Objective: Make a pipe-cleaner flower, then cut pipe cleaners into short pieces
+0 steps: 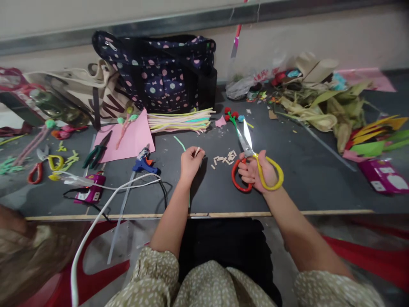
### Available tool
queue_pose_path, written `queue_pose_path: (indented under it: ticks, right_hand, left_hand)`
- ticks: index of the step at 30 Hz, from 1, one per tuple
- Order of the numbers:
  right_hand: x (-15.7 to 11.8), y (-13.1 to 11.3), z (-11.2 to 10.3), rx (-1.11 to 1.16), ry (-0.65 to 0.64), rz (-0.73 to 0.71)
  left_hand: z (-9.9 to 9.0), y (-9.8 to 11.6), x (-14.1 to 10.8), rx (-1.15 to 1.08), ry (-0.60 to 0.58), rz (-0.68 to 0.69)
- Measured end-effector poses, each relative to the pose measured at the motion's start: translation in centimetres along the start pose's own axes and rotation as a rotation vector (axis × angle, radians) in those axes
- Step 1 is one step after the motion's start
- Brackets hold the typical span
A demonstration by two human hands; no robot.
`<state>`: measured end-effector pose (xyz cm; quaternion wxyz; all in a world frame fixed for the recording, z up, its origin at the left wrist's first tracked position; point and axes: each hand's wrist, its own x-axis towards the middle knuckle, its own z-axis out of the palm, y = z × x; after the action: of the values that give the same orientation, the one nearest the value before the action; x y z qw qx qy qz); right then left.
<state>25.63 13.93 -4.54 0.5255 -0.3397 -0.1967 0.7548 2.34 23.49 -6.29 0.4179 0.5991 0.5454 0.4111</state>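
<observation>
My left hand (191, 165) is closed near the middle of the dark table. It pinches a thin light-green strip (179, 143), probably a pipe cleaner, that sticks out past the fingers; a small pale tip also shows at the fingertips. My right hand (255, 172) grips scissors (248, 147) with one red and one yellow handle, their blades parted and pointing away from me. Between the hands lie several short cream-coloured cut pieces (225, 159). Just beyond the blades is a small green stem with red pompoms (231, 116). A bundle of pastel pipe cleaners (180, 120) lies behind my left hand.
A blue glue gun (145, 164) with a white cable (105, 202) lies left, beside pliers (97, 150), pink paper (126, 143) and another pair of scissors (44, 162). A dotted bag (159, 74) stands behind. Dried husks (332, 104) and a purple box (383, 175) are right.
</observation>
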Motion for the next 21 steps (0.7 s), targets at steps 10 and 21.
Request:
queue_pose_path:
  ticks: [10, 21]
  right_hand:
    - [-0.1, -0.1, -2.1, 0.242, -0.014, -0.100]
    - [-0.7, 0.7, -1.1, 0.198, -0.075, -0.042]
  left_hand:
    - [-0.5, 1.8, 5.7, 0.345, 0.072, 0.122]
    - [2.3, 2.1, 9.1, 0.907, -0.018, 0.211]
